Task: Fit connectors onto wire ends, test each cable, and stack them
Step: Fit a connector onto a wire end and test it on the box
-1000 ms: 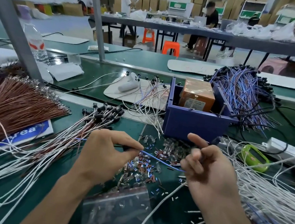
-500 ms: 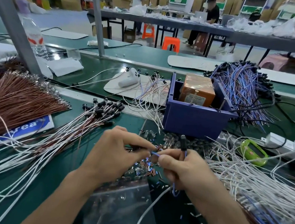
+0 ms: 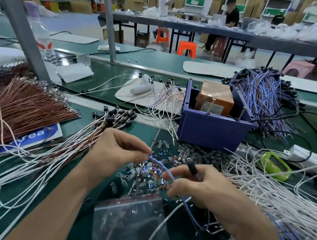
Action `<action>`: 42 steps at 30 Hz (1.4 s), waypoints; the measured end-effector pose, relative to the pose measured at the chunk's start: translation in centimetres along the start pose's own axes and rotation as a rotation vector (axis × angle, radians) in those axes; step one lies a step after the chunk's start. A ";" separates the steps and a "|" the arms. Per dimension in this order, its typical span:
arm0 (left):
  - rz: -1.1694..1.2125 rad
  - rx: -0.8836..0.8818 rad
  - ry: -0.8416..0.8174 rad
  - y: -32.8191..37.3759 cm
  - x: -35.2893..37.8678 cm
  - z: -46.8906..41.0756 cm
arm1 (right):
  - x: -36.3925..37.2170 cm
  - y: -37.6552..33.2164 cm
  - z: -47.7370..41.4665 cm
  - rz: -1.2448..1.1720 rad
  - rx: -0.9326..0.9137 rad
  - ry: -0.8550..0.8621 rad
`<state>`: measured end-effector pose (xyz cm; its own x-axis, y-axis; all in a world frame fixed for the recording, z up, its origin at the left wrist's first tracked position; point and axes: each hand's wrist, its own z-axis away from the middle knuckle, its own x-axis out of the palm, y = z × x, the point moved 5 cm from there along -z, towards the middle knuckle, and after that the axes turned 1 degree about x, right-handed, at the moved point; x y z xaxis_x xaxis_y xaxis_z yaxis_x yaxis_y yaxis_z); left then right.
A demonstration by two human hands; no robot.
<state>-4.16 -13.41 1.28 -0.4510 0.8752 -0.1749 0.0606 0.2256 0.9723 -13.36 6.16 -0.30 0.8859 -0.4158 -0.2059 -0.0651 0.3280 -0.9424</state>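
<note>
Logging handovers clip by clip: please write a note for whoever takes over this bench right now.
Left hand: fingers pinch one end of the blue wire.
Right hand: grips the same wire farther along, with its black plug standing above the hand.
Loose connectors lie on the green bench under the hands. White wires lie to the right, and blue cables are heaped behind the blue bin.
Done: the heap of blue cables, seemingly finished.
Left: fit this end (connector not discernible), test it and stack it. Many white wires wait.

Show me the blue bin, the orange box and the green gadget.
blue bin (image 3: 209, 132), head view, front wall.
orange box (image 3: 216, 93), head view, top face.
green gadget (image 3: 274, 165), head view, its middle.
</note>
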 end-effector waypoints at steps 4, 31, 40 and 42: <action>-0.039 0.020 -0.185 0.3 2.5 0.3 | 1.1 -0.6 -0.5 -0.069 -0.060 0.020; 0.132 -0.077 0.157 -1.6 2.2 -0.5 | 0.5 0.5 -1.6 -0.387 -0.047 0.324; 0.227 -0.040 0.191 -0.7 2.4 -0.1 | -0.4 0.9 -1.3 -0.390 -0.073 0.373; 0.181 -0.021 0.115 -0.4 3.3 0.2 | -0.3 0.8 -1.2 -0.371 -0.073 0.352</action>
<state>-5.48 -10.57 0.27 -0.5331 0.8458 0.0209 0.1320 0.0588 0.9895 -14.21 5.52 -1.28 0.6477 -0.7576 0.0810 0.1806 0.0494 -0.9823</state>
